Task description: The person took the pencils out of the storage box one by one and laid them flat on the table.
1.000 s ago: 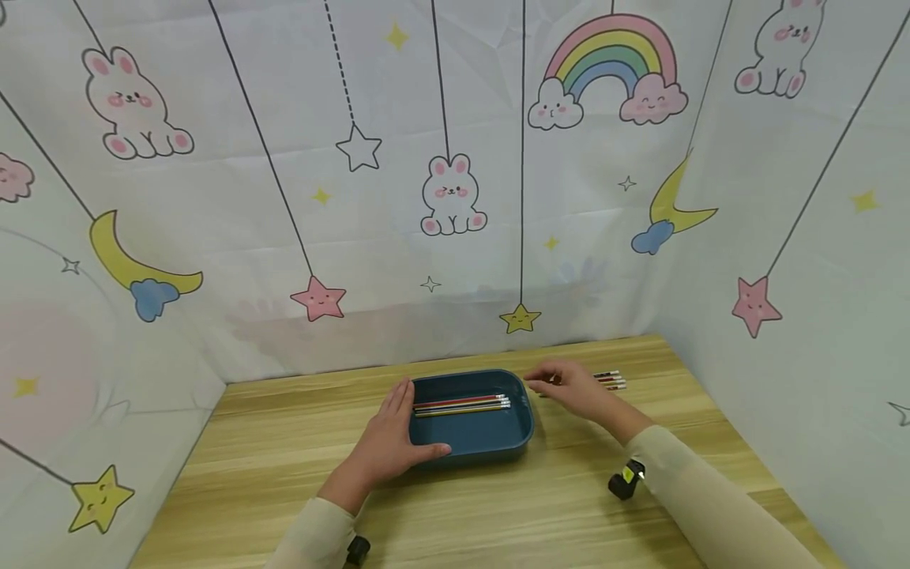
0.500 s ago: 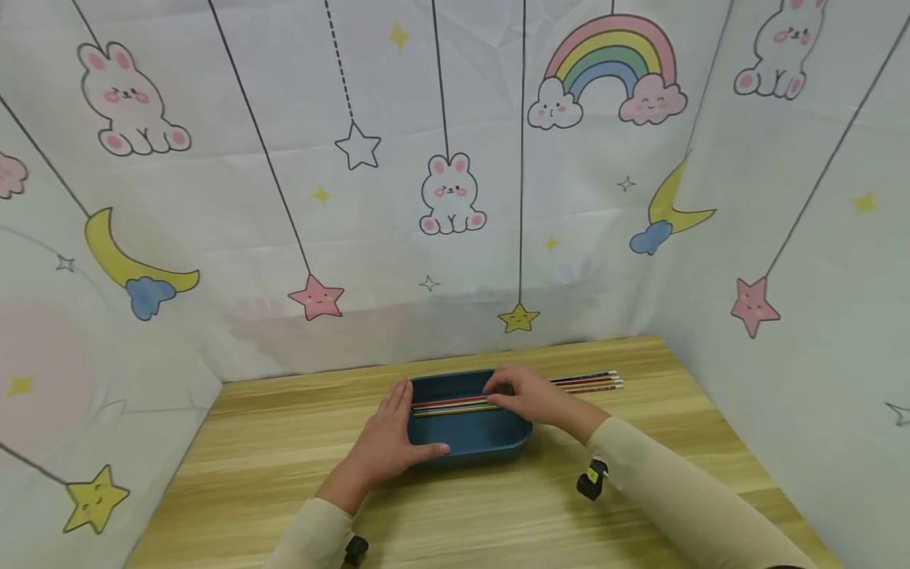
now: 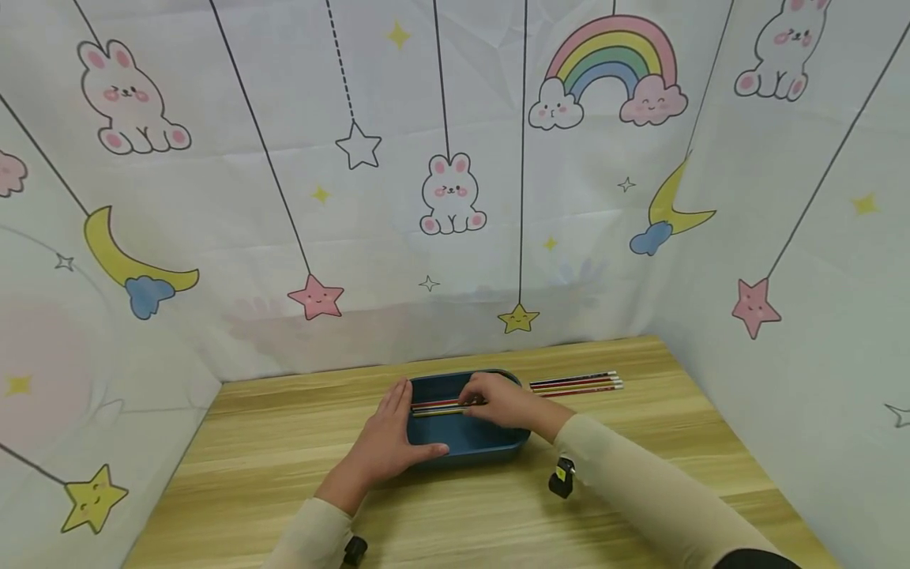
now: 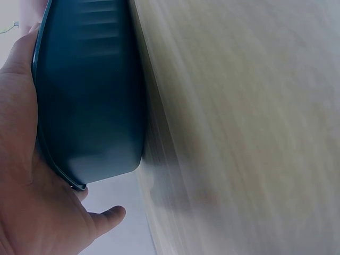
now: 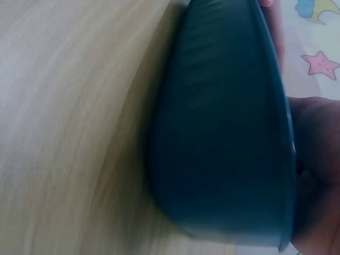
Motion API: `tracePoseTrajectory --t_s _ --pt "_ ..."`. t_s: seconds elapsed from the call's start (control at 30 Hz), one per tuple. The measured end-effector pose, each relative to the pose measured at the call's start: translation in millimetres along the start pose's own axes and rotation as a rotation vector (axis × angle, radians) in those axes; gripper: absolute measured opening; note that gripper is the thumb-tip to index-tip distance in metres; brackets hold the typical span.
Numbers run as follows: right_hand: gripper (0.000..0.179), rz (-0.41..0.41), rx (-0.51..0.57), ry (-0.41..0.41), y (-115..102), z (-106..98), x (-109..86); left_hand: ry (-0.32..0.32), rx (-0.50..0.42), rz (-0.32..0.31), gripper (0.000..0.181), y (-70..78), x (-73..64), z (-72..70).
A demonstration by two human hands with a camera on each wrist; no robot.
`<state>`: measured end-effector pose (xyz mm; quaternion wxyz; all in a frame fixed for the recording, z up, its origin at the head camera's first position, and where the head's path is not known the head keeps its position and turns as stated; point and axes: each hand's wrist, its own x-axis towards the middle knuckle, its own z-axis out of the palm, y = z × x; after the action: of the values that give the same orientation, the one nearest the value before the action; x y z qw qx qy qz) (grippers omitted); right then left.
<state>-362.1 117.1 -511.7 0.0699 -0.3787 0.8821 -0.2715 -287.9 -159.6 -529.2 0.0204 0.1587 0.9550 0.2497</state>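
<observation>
A dark blue rectangular tray (image 3: 462, 452) stands on the table, with several pencils (image 3: 435, 407) lying lengthwise inside it. My left hand (image 3: 389, 435) rests on the tray's left end, fingers straight along the side and thumb out over the near rim. My right hand (image 3: 501, 405) reaches in over the right end, its bent fingertips right at the pencils and covering their eraser ends. I cannot tell whether it pinches one. In the right wrist view, the tray wall (image 5: 223, 138) hides most of that hand. The left wrist view shows my left palm (image 4: 26, 159) against the tray rim.
More pencils (image 3: 577, 385) lie on the wood-grain table (image 3: 270, 442) just right of the tray, erasers pointing right. A white cloth backdrop (image 3: 384, 253) with printed rabbits and stars surrounds the table on three sides.
My right hand has moved left from the loose pencils at the right into the tray, then farther along over the pencils there. My left hand stays on the tray.
</observation>
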Motion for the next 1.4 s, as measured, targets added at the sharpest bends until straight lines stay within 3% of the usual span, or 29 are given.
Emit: tracePoseTrajectory --t_s 0.33,1.07,1.4 --pt "0.018 0.022 -0.072 -0.024 -3.8 11.2 13.1 0.0 -0.004 0.007 0.138 -0.6 -0.6 -0.2" --pt "0.014 0.052 -0.156 0.004 -4.4 24.2 18.1 -0.012 0.016 -0.001 0.137 -0.1 0.6 -1.2" --pt "0.015 0.041 -0.103 0.002 0.7 26.8 20.4 -0.004 -0.005 0.001 0.136 -0.1 0.4 -0.8"
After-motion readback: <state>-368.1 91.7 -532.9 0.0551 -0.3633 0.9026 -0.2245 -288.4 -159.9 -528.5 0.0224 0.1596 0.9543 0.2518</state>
